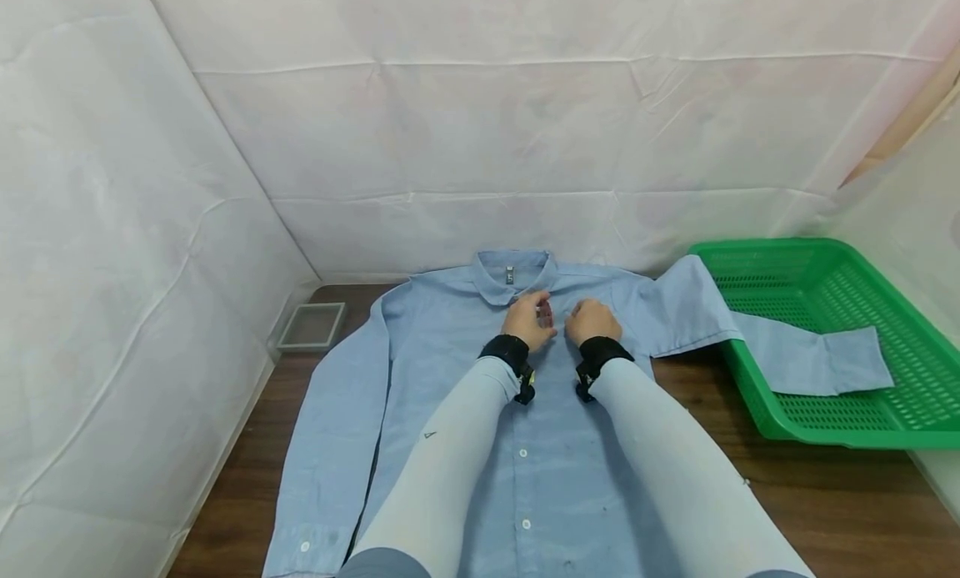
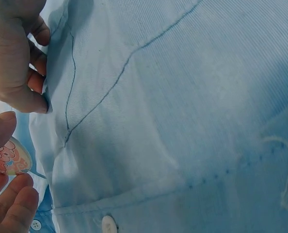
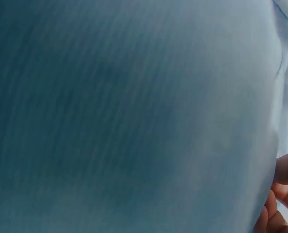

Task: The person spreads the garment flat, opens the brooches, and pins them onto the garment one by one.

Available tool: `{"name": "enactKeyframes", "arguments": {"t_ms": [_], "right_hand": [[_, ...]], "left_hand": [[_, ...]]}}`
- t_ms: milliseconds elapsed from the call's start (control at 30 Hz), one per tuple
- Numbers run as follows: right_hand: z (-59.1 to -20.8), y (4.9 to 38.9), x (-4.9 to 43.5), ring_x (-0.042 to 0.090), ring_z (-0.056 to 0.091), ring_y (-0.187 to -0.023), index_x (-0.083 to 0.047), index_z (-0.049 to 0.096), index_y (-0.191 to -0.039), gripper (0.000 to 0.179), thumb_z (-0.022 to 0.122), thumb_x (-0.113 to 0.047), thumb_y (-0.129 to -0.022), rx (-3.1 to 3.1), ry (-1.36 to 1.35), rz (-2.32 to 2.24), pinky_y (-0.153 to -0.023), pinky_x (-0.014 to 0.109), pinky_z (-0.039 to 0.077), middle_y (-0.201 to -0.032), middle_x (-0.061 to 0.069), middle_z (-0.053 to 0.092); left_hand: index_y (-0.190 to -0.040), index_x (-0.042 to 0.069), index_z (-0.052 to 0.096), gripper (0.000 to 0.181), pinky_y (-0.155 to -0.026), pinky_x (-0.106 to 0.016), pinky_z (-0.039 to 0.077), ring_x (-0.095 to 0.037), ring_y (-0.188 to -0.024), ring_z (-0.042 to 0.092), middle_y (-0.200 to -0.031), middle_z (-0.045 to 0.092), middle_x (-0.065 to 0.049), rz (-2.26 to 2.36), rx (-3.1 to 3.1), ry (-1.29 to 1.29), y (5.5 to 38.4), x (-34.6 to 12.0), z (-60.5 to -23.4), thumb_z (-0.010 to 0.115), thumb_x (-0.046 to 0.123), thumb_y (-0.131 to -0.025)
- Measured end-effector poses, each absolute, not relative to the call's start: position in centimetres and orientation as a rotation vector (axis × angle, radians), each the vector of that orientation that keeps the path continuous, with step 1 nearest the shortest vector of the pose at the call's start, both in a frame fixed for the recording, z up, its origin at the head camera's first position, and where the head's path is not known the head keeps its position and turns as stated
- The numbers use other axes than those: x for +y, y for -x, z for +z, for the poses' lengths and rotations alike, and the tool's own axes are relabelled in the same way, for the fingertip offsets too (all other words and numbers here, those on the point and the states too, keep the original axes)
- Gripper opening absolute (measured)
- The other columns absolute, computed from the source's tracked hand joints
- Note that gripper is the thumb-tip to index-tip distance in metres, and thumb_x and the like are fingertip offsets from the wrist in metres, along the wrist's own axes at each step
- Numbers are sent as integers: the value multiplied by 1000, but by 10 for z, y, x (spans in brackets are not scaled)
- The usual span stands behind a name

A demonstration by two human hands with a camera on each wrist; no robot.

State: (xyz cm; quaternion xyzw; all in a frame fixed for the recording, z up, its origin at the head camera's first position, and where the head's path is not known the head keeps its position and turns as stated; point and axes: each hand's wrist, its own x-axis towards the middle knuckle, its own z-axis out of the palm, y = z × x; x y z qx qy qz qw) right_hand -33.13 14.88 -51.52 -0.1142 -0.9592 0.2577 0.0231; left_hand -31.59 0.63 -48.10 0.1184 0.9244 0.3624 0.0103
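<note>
A light blue button-up shirt lies front up with its collar at the back wall. Over its upper chest, my left hand pinches a small rounded piece with a pink and orange pattern between thumb and fingers. Just to the right, my right hand pinches the shirt's chest fabric. In the left wrist view that right hand grips cloth beside stitched seams that meet at a point. Raised cloth fills most of the right wrist view, with the right fingers at its edge.
At the right a green perforated basket stands on the brown wooden table; one shirt sleeve reaches into it. A small grey-framed square tray sits at the left. White sheeting hangs behind and at the sides.
</note>
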Motion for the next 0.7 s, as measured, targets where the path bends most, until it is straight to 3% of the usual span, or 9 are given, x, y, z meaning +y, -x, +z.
{"name": "enactKeyframes", "arguments": {"t_ms": [133,367,600,700], "right_hand": [[-512,329,149,23,53,-54,-13,60,-68,26,63,-24,-91,-2935,303,781,-46,36,40,-64,6,59],[-506,329,149,21,43,-45,-14,51,-55,39,64,-22,-91,-2877,272,774,-40,32,30,-48,2,44],[-502,330,150,21,49,-49,-14,59,-60,33,65,-26,-90,-2840,271,789,-42,33,34,-57,3,55],[-501,330,150,18,43,-45,-14,54,-57,36,64,-23,-90,-2820,247,841,-40,30,30,-52,1,48]], "left_hand": [[-137,12,52,63,-92,-29,48,-18,-109,60,-122,59,-4,1116,2891,-367,316,6,-482,79,11,-80],[-137,11,52,63,-93,-30,47,-18,-109,60,-122,59,-4,1112,2888,-377,317,6,-484,79,11,-80],[-137,13,52,63,-92,-31,47,-19,-109,58,-124,58,-4,1064,2902,-392,319,7,-483,79,14,-81],[-137,14,52,63,-92,-31,48,-20,-109,58,-124,58,-5,1066,2897,-395,318,7,-482,79,14,-81]]}}
